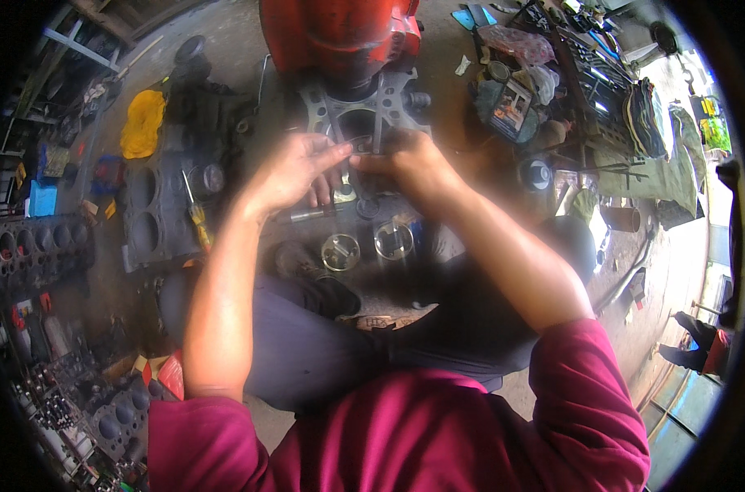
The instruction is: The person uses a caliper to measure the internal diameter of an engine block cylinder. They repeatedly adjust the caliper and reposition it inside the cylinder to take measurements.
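Note:
My left hand (297, 170) and my right hand (412, 164) meet near the middle of the view, thumbs almost touching. Both are closed in a pinch over something small and dark that I cannot make out; blur and my fingers hide it. Just beyond them lies a grey metal engine block (316, 100) with a large round bore. Under my left fingers a pale metal part (345, 194) shows in part. Closer to my body, two pistons (340, 252) sit side by side on the floor, and a short metal pin (308, 214) lies left of them.
A red machine part (331, 37) rises beyond the engine block. At left are another block (145, 225), a yellow-handled screwdriver (199, 223) and a yellow cloth (143, 123). A tool rack (586, 78) and a white-topped can (536, 174) stand at right. My crossed legs (307, 353) are below.

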Demonstrator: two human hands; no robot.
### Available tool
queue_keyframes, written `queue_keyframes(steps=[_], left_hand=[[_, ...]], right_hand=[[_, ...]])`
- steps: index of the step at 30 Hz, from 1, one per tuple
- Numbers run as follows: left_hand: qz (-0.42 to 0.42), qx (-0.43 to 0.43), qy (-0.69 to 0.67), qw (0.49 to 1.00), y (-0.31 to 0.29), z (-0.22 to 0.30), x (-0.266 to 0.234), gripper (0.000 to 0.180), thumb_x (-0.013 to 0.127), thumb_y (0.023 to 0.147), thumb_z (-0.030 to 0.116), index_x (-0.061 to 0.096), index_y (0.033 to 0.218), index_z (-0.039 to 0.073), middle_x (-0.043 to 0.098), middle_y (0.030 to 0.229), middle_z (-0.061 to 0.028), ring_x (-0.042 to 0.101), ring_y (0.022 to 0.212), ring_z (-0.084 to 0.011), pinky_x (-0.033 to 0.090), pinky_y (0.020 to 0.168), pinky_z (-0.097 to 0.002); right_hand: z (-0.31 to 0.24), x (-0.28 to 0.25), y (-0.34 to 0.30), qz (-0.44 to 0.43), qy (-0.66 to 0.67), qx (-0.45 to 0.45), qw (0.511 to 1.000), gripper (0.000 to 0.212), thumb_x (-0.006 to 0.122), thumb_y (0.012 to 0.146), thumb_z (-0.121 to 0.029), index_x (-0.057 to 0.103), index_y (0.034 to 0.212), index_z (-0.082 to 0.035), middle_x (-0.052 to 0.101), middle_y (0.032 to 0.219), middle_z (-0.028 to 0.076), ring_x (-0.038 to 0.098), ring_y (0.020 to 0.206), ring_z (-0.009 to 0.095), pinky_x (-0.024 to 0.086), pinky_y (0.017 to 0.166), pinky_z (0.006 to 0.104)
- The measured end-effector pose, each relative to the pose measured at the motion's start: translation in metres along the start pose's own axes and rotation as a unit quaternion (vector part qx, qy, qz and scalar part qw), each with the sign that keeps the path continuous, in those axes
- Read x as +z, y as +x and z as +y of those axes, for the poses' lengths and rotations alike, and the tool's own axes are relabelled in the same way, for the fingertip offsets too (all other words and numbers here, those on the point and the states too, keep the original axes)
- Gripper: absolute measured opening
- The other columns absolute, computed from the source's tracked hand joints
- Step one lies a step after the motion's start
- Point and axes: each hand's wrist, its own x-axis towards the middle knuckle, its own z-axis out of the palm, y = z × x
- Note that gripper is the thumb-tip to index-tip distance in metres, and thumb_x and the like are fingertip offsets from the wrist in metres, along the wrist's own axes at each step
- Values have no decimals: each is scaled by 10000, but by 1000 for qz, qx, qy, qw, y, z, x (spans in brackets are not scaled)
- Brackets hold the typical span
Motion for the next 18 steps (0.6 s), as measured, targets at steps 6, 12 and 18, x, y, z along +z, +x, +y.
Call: queue_keyframes(steps=[6,12,18], left_hand=[[9,2,3,1000,-1,0,2,282,600,1018,318,658,973,46,644,716,-32,599,537,-89,471,454,-232],[12,4,-3,1000,-2,1,3,279,608,1014,314,660,980,42,635,709,-27,598,545,-88,470,458,-229],[10,5,-3,1000,-2,1,3,276,603,1018,313,651,976,45,629,710,-24,600,546,-89,470,458,-226]], right_hand=[[0,-3,1,-2,-8,-4,1000,387,818,806,-64,604,1085,99,691,916,131,666,781,179,555,666,310],[2,-2,3,5,7,5,1000,389,826,798,-68,607,1077,92,689,917,130,660,784,176,548,665,312],[1,-3,2,5,-12,6,1000,377,827,799,-73,618,1071,84,692,923,130,658,777,175,540,663,314]])
